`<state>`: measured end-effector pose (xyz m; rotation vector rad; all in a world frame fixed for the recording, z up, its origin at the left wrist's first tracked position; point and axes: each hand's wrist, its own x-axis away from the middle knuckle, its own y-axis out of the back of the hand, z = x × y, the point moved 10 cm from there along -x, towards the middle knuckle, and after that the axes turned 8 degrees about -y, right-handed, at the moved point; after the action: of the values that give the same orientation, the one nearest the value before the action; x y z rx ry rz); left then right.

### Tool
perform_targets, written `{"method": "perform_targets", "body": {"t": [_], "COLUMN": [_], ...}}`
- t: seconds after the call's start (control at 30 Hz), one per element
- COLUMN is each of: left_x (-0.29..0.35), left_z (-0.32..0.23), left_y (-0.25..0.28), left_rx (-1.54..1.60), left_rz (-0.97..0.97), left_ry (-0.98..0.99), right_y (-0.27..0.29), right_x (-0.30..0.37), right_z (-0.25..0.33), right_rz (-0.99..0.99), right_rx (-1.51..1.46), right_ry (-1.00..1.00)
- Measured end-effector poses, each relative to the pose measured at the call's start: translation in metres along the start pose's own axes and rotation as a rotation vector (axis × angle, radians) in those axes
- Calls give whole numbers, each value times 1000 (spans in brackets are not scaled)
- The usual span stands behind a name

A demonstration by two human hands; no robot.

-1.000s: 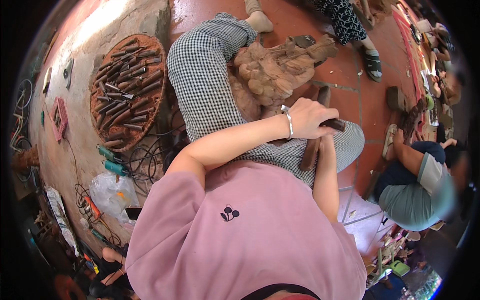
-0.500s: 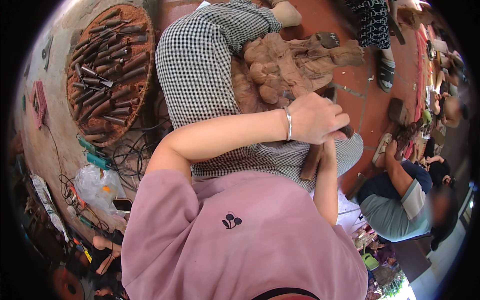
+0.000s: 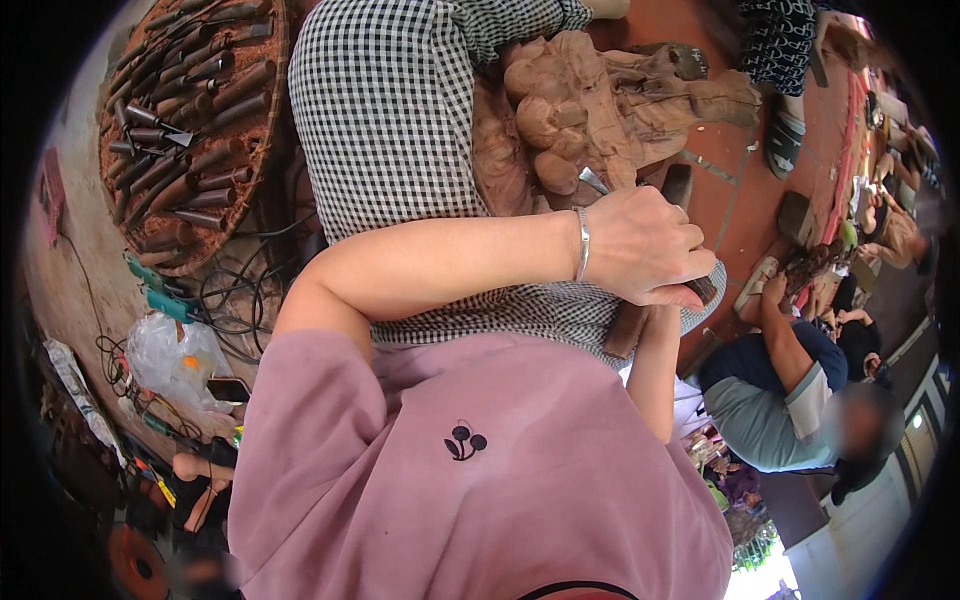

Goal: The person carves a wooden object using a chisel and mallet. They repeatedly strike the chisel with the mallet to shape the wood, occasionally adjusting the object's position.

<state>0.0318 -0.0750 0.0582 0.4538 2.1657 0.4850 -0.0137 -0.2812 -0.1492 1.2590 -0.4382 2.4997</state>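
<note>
A brown wooden carving (image 3: 590, 110) of rounded figures rests on my lap, over checked trousers (image 3: 400, 130). My left hand (image 3: 645, 250), with a silver bracelet on the wrist, is closed around a chisel at the carving's near edge. The chisel's metal blade (image 3: 592, 181) sticks out above the hand and touches the wood. My right forearm (image 3: 655, 375) rises from below. My right hand is hidden under the left one, beside a dark wooden piece (image 3: 625, 330). What it holds does not show.
A round woven tray (image 3: 190, 120) with several wood-handled chisels lies at the upper left. Cables (image 3: 235, 290), a clear plastic bag (image 3: 175, 350) and a phone (image 3: 230, 388) lie on the floor at left. Another person (image 3: 790, 390) sits at right, near sandals (image 3: 785, 140).
The view has drawn closer to the lap and carving. My left hand has shifted slightly along the carving's near edge, still closed on the chisel.
</note>
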Motion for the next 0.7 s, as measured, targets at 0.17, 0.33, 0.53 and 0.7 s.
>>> {"method": "perform_targets", "body": {"t": [0.17,0.33,0.53,0.7], "left_x": [-3,-5,-1,2], "left_z": [9,29,37,32], "left_y": [14,40,59,66], "left_rx": [-64,-121,-95,-40], "left_rz": [-118,-239,-361,-470], "left_ry": [11,75,132,102], "right_y": [4,5,-58,-97], "right_x": [32,62,116,163], "right_z": [15,49,102,126], "right_rz": [-150,-17,127,160], "right_rx": [-50,144,224,371], "right_ry": [109,242,468,853]}}
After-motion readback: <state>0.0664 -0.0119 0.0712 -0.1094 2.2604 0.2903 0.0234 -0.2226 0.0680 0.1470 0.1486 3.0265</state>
